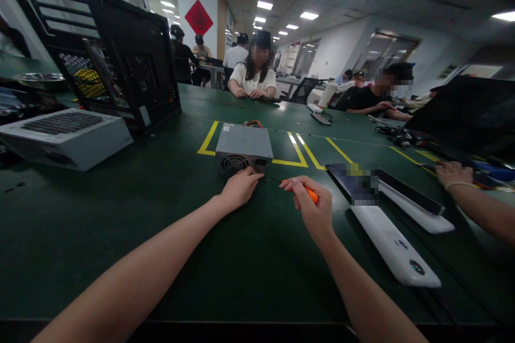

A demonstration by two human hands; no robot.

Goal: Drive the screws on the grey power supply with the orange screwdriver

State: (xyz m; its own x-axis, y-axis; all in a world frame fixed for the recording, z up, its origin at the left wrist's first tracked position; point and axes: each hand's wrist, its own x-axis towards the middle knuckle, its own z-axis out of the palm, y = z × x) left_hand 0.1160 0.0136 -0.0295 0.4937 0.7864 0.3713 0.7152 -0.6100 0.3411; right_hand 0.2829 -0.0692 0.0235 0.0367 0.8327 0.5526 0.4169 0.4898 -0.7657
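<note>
A grey computer power supply point(245, 140) rests on the green table, its round fan grille facing me and a bundle of coloured wires behind it. My left hand point(241, 187) is at its lower front edge, fingers drawn together; whatever they pinch, if anything, is too small to make out. In my right hand point(311, 201) is a screwdriver with an orange handle point(311, 195). Its thin dark shaft points left, towards my left fingertips and the front of the power supply.
Yellow tape point(289, 163) marks the table point(181, 257) around the power supply. At left stand a black computer case point(137, 64) and another power supply point(68, 139). White devices with dark screens point(396, 244) lie at right, near another person's hand point(454, 174). People sit across the table.
</note>
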